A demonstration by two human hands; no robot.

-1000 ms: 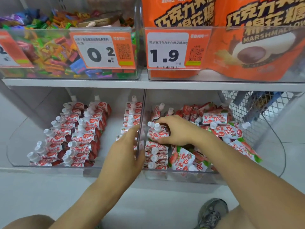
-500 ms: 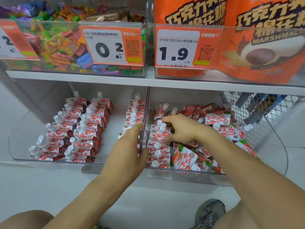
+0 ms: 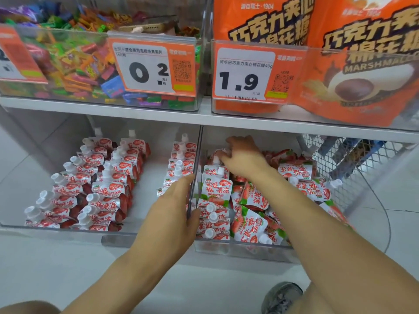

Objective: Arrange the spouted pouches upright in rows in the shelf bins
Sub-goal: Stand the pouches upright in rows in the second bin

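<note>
Red-and-white spouted pouches fill two clear bins on the lower shelf. In the left bin (image 3: 68,226), two upright rows (image 3: 106,184) stand at the left, and a third row (image 3: 179,168) stands by the clear divider (image 3: 197,155). In the right bin (image 3: 244,248), one row (image 3: 216,193) lines the divider beside a jumbled pile (image 3: 301,180). My left hand (image 3: 174,214) pinches the divider, fingers on its left side and thumb on its right. My right hand (image 3: 243,157) reaches deep into the right bin, fingers curled over a pouch (image 3: 215,158) at the row's far end.
The upper shelf edge (image 3: 136,109) hangs low over the bins, carrying a bin of wrapped candies (image 3: 68,64) and orange marshmallow bags (image 3: 362,75) behind price tags. A wire basket (image 3: 353,159) stands at the right. My shoe (image 3: 281,298) is on the floor below.
My right hand has moved from the middle of the right bin's row to its far end. My left hand has stayed on the divider.
</note>
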